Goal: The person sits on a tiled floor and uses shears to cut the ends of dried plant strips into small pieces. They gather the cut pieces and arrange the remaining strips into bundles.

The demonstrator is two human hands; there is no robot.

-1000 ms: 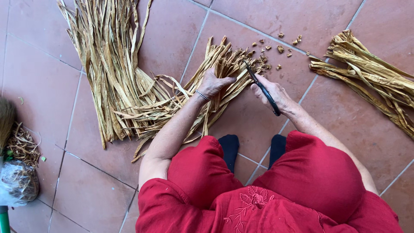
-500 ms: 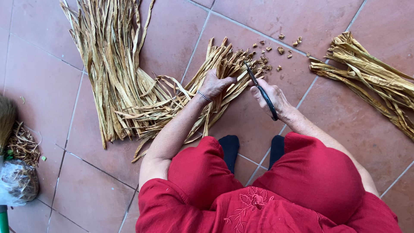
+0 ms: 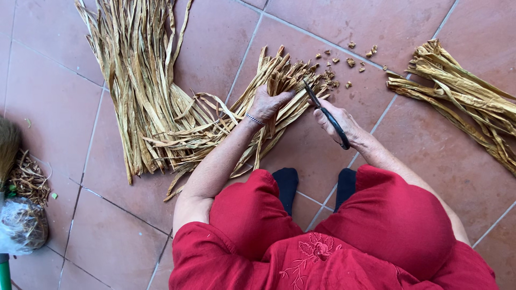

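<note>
Two hands are seen at work over a fan of dried leaf strips on a terracotta tile floor (image 3: 441, 177). The left hand (image 3: 267, 103) is closed around a small bundle of dried strips (image 3: 279, 80), whose upper ends are held up toward twelve o'clock. The right hand (image 3: 337, 121) is wrapped around the black handles of a pair of scissors (image 3: 325, 113); the blades are pointed toward eleven o'clock and are laid against the ends of the held bundle. Whether the blades are parted or closed cannot be told. A thin bracelet (image 3: 255, 119) is worn on the left wrist.

Small cut scraps (image 3: 350, 62) are scattered on the tiles at one o'clock from the hands, just beyond the tips of the bundle. A large pile of long strips (image 3: 137, 80) is spread at ten o'clock, its lower ends overlapped by the fanned strips under the left forearm. A second, tidier heap of strips (image 3: 462, 99) is laid at three o'clock, well apart from the hands.

Red clothing (image 3: 333, 241) is seen at six o'clock, with two dark-socked feet (image 3: 286, 182) just above it. At the frame's nine o'clock edge, a broom head (image 3: 8, 145), loose clippings (image 3: 29, 180) and a clear bag (image 3: 21, 225) are seen.
</note>
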